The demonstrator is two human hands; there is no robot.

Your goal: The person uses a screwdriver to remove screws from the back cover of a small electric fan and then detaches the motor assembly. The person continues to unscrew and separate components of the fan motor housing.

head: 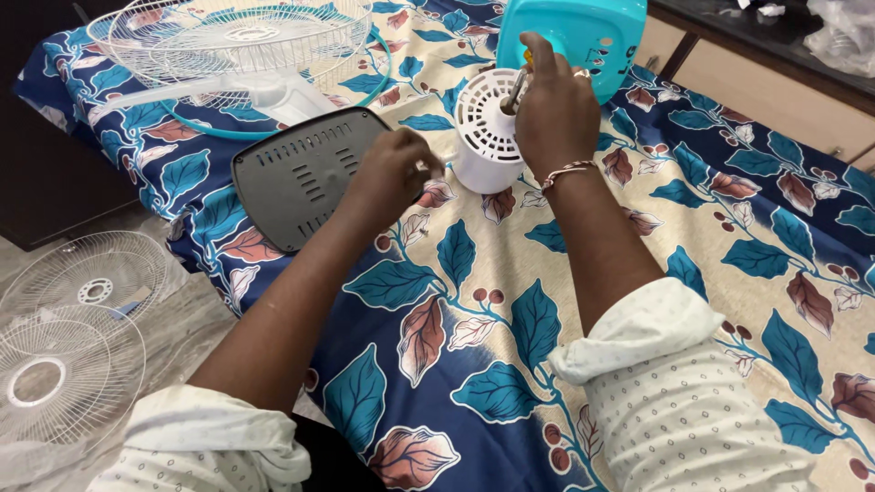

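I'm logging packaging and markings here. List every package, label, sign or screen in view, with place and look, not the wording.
Crumpled clear plastic bag: on the dark counter at top right, empty-looking.
Small dark printed markings: on the turquoise plastic fan base, above the right hand; too small to make out.
No signs or screens show.

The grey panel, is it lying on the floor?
No, the grey panel lies on the leaf-print sheet of the bed, beside the left hand; only wire fan guards are on the floor.
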